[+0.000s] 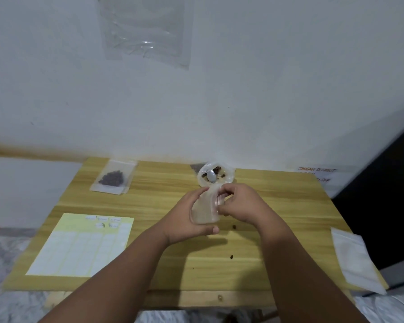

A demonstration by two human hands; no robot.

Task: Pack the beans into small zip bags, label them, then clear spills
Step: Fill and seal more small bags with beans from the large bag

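Zip bag (204, 212) above the table's (278, 264) middle: left hand (189, 217) grips its body, right hand (240, 206) pinches the mouth. Probably light, limp, slippery film; best held at the stiffer zip edge.

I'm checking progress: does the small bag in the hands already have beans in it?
No, the small bag held between the left hand and right hand looks clear and empty.

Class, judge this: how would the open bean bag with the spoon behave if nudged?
Probably floppy: the open bean bag has thin, crumpled plastic walls. It may slump and spill, since its mouth gapes and a spoon rests inside. Likely light: few beans show.
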